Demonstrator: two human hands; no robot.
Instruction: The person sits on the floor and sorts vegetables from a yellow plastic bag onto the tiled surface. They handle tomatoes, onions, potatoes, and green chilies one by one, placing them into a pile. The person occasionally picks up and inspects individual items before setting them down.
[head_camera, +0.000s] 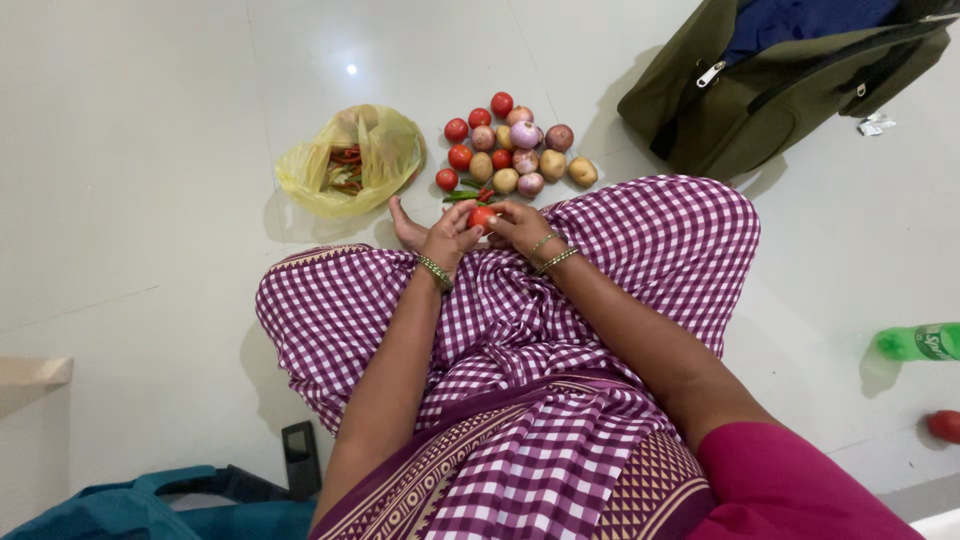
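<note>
Draped in a purple-and-white checked cotton sari (600, 250) with a maroon patterned woven border (450, 470). Magenta blouse sleeve (780, 480) beside that border. Thin gold metal bangles (553, 252) on both wrists, beyond the sari's lap.

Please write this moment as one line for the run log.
left hand: holds tomato | right hand: holds same tomato | vegetable pile: on floor | yellow bag: beside pile

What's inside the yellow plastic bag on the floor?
The crumpled yellow plastic bag lies open, showing red and green chillies. Anything deeper is hidden by its folds.
</note>
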